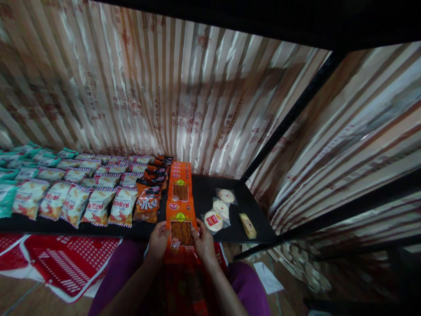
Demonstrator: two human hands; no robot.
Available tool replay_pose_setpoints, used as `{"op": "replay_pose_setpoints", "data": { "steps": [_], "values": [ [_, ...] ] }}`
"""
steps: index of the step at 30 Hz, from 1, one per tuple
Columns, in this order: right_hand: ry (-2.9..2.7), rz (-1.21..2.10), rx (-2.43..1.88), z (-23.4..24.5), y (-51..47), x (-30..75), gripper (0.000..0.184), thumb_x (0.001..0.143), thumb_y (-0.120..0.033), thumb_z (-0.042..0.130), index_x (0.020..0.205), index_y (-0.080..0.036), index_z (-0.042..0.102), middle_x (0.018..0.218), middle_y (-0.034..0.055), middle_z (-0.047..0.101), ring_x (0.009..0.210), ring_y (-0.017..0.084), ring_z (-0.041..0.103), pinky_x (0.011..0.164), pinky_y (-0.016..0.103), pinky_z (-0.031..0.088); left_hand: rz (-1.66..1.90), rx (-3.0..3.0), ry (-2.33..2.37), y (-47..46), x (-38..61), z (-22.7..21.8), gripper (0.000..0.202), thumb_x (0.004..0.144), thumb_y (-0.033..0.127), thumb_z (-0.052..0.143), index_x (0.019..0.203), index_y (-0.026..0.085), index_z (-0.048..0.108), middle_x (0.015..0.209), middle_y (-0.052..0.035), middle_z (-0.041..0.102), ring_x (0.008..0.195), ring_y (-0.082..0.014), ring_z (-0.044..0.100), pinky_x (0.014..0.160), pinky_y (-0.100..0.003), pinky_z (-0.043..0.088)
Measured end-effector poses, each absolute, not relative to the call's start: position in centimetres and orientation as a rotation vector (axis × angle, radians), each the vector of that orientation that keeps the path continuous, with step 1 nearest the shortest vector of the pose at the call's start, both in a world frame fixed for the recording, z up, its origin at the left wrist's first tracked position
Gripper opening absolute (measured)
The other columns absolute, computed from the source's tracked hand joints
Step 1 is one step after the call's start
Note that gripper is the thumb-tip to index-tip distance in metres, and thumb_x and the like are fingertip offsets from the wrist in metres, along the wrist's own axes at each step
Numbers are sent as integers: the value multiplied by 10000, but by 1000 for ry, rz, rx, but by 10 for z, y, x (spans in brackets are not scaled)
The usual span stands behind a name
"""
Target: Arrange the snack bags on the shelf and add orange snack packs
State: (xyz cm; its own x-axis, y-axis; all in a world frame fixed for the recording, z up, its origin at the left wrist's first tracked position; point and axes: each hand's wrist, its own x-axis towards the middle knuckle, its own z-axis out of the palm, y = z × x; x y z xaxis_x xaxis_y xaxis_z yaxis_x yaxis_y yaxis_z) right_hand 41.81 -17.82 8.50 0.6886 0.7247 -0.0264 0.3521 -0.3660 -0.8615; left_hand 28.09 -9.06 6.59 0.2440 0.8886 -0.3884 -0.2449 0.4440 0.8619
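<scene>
My left hand (158, 240) and my right hand (204, 243) grip the two sides of an orange snack packet (180, 228) with a clear window showing brown sticks. The packet rests at the front edge of a black shelf (237, 232). Behind it a row of like orange packets (180, 184) runs toward the back. More orange packets lie in my lap below my hands.
Left of the row lie dark orange bags (148, 202), then rows of white striped bags (75, 199) and green bags (6, 193). Round white crackers in clear wraps (217, 213) and a yellow bar (247, 225) lie to the right. A striped curtain hangs behind.
</scene>
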Motion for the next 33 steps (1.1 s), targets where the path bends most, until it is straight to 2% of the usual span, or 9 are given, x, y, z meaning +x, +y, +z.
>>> {"op": "replay_pose_setpoints", "data": {
  "steps": [6, 14, 27, 33],
  "values": [
    [-816, 507, -2001, 83, -173, 422, 569, 778, -402, 440, 1212, -55, 561, 842, 104, 696, 752, 215, 644, 706, 296, 487, 879, 767, 1043, -85, 283, 67, 375, 497, 257, 736, 834, 150, 609, 701, -32, 682, 613, -181, 653, 595, -283, 519],
    [-851, 501, -1986, 90, -166, 425, 483, 786, -346, 454, 1152, -66, 597, 707, 61, 677, 616, 187, 606, 600, 270, 462, 879, 771, 1057, -81, 287, 72, 318, 536, 220, 714, 830, 153, 612, 716, -30, 683, 625, -167, 653, 604, -265, 520],
    [-853, 500, -2065, 95, -151, 434, 432, 807, -268, 451, 1167, -82, 598, 768, 72, 700, 666, 180, 643, 628, 254, 481, 899, 776, 1107, -74, 296, 80, 278, 615, 97, 660, 884, 153, 616, 782, -35, 672, 664, -149, 649, 650, -255, 516],
    [-901, 467, -2131, 96, -146, 439, 449, 806, -256, 459, 1192, -63, 580, 852, 104, 707, 770, 193, 653, 721, 272, 480, 905, 762, 1120, -74, 302, 86, 280, 641, 31, 599, 897, 143, 617, 771, -31, 670, 625, -135, 639, 617, -233, 508]
  ]
}}
